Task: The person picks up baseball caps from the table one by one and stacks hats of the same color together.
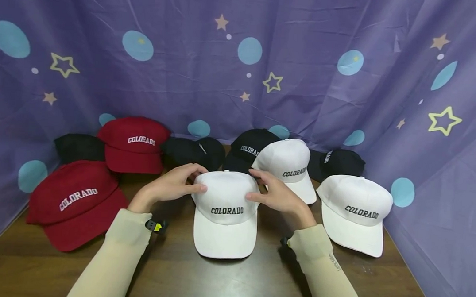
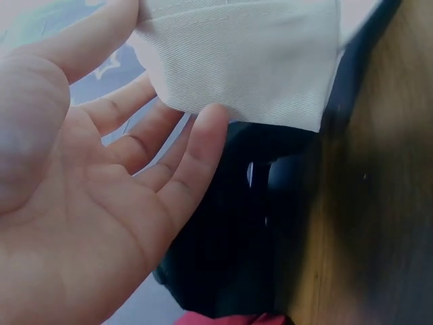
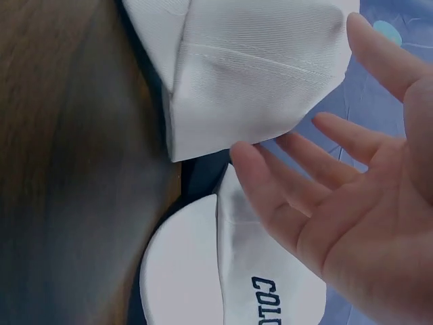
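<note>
The wooden table lies nearest; before me a white cap points its brim my way. My left hand and right hand flank its crown, fingers loosely spread, thumbs against it. Red caps sit leftward, two more white caps rightward, black caps farther back, then a purple curtain.

Head: rear black COLORADO cap, lettering's end hidden behind rear white cap | leftmost black cap partly behind rear red cap | right sleeve's print too small to read | Left wrist: centre white cap cut by top edge | Right wrist: worktop blurred
</note>
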The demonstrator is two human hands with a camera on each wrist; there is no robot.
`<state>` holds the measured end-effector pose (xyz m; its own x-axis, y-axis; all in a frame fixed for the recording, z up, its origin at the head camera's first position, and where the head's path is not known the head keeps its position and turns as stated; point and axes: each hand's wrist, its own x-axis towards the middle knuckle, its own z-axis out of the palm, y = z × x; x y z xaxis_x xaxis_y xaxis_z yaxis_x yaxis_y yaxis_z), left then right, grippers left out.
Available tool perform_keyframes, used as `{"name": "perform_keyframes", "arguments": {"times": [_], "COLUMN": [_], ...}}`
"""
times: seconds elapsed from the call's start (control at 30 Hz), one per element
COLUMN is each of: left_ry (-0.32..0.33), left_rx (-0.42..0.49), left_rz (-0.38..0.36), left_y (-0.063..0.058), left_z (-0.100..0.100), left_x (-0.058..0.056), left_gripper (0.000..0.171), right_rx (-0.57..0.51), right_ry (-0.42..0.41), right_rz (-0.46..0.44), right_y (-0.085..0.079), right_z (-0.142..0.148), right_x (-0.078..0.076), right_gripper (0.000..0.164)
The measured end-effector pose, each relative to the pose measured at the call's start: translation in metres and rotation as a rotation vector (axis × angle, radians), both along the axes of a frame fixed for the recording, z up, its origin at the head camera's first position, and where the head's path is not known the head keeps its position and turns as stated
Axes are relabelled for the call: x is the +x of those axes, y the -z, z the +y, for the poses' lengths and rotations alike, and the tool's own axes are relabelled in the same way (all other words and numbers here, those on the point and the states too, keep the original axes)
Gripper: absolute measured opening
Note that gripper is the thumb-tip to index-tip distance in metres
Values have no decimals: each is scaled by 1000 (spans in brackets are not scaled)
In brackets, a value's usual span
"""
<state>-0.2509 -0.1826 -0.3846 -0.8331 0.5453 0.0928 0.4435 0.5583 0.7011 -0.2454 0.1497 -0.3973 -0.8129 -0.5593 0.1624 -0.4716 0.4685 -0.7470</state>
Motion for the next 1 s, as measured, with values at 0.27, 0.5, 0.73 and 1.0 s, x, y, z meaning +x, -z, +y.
{"name": "perform_keyframes", "arguments": {"times": [0.27,0.5,0.73,1.0], "left_ry": [14,6,21,44], "left_rx": [-16,-56,-68,-38], "left_rz": [27,17,7,-57], "left_y": [4,8,2,1], "left_z": [11,12,12,11], "left_x": [-2,-1,2,4], "left_gripper": [45,44,43,45], "right_rx": [24,71,56,30], "right_ry": [-3,-10,-43,-59], "right_rz": [21,79,77,30], "right_y": [0,0,-3,-5], "right_z": [5,6,6,4], "right_x": [-2,-2,-2,3], "right_gripper": [67,65,57,56]}}
